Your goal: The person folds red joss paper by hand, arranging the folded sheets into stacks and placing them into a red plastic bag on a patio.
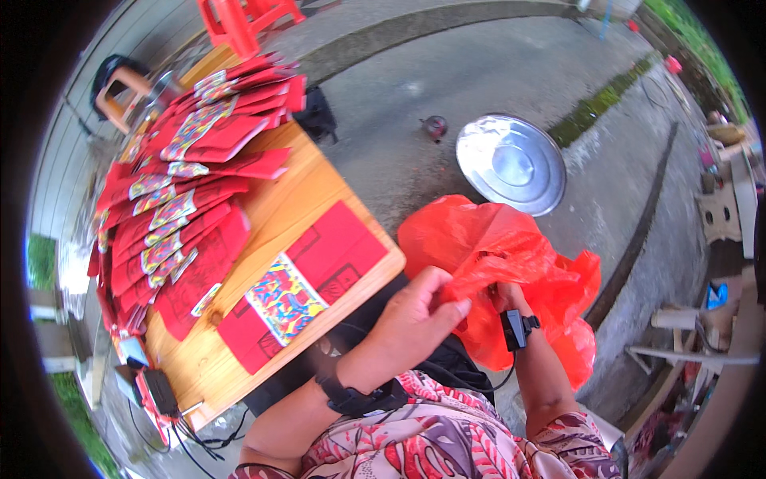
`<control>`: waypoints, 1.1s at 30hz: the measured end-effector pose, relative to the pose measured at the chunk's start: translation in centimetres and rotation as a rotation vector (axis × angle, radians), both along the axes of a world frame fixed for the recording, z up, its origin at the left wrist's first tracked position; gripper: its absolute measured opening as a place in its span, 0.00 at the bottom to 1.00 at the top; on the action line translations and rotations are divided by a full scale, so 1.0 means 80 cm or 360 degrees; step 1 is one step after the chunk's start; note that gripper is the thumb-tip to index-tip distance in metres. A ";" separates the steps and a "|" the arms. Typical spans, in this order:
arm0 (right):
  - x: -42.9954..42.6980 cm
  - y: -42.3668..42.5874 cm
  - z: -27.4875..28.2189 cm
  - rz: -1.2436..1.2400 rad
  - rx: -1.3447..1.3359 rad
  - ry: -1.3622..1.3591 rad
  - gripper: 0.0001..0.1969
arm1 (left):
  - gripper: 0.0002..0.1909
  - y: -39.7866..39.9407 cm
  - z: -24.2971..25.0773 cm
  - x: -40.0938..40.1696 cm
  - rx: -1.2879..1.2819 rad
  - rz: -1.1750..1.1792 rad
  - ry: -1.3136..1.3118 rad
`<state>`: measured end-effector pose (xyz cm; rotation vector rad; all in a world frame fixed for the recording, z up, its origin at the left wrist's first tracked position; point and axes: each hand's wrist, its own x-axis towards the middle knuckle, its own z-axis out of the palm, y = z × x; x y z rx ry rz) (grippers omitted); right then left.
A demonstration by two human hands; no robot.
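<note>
A thin red plastic bag (508,233) hangs beyond the near right corner of a wooden table. My left hand (419,317) pinches the bag's edge between thumb and fingers. My right hand (508,296) reaches into the bag's opening, its fingers hidden by the plastic, so its grip does not show. On the table (269,203) lies a flat red paper strip (341,251) with a colourful printed band (286,299) around its middle. Behind and left of it, many folded red papers (203,132) with similar bands are piled in overlapping rows.
A round metal lid or tray (511,161) rests near the bag over the concrete floor. Red plastic stools (239,24) stand beyond the table. A black device (158,392) with cables is at the table's left near corner. Shelving with odds and ends (718,317) lines the right.
</note>
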<state>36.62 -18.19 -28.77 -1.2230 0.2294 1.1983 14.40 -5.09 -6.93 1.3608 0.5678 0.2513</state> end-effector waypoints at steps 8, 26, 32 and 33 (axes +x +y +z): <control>0.001 0.026 0.005 -0.0027 0.0065 -0.0092 0.12 | 0.24 0.014 0.062 -0.064 0.1145 -0.0209 0.0092; 0.012 0.039 0.032 -0.0160 0.0153 -0.0648 0.13 | 0.15 0.022 0.082 -0.130 0.0891 -0.0232 0.0160; 0.046 0.054 0.095 -0.0253 0.0351 -0.1225 0.14 | 0.15 0.021 0.086 -0.101 0.0991 -0.0390 0.0079; 0.049 0.056 0.104 -0.0264 0.0371 -0.1337 0.14 | 0.15 0.020 0.087 -0.096 0.1033 -0.0458 0.0104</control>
